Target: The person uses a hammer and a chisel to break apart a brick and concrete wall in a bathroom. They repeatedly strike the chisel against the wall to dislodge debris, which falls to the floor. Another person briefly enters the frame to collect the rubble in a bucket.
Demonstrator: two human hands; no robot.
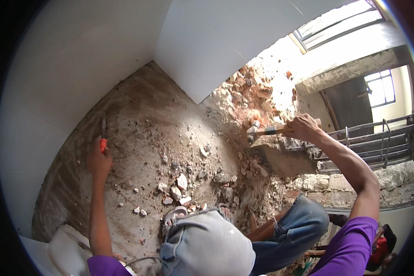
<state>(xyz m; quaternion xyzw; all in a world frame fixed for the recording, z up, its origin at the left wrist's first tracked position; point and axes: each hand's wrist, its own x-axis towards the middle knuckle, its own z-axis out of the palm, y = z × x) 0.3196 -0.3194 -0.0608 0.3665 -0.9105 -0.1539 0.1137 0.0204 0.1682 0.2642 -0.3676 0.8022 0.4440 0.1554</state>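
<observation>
My right hand (304, 127) is closed around the wooden handle of a hammer (273, 130). The metal hammer head (253, 132) is at the broken edge of the brick and mortar, beside loose rubble (257, 94); I cannot tell if it touches. Out to the left, low near the white wall, my left hand (99, 161) grips a red-handled tool (103, 146). Its slim metal shaft (103, 126) points away from me, over the dusty floor (138, 115); the exact kind of tool cannot be made out.
Broken tile and masonry chunks (181, 181) lie around my sandalled feet. Exposed rebar (368, 138) crosses a gap at the right, above a rough brick ledge (331, 183). A white panel corner (198, 99) juts in. A white fixture (66, 250) stands lower left. Someone in red (379, 250) is lower right.
</observation>
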